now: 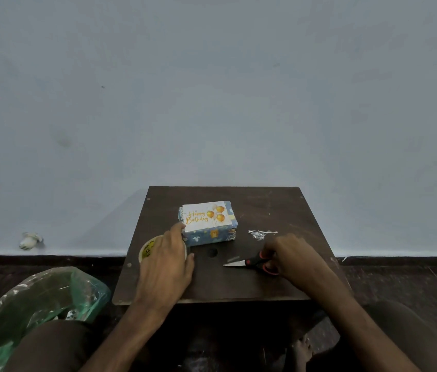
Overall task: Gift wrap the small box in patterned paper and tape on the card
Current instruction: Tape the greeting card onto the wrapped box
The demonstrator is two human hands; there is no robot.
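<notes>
Head view: I see left hand (167,261) palm-down, fingers curled over tape roll (147,249), just beside wrapped box (212,234) on table (265,205); card (206,214) lies on box top; right hand (292,255) grips scissors (254,263) handles, blades lying flat.

Small box (204,237) wrapped in blue patterned paper (228,233), flat on bench (265,285) w/ white "Happy Birthday" card (206,214) on top.
</notes>
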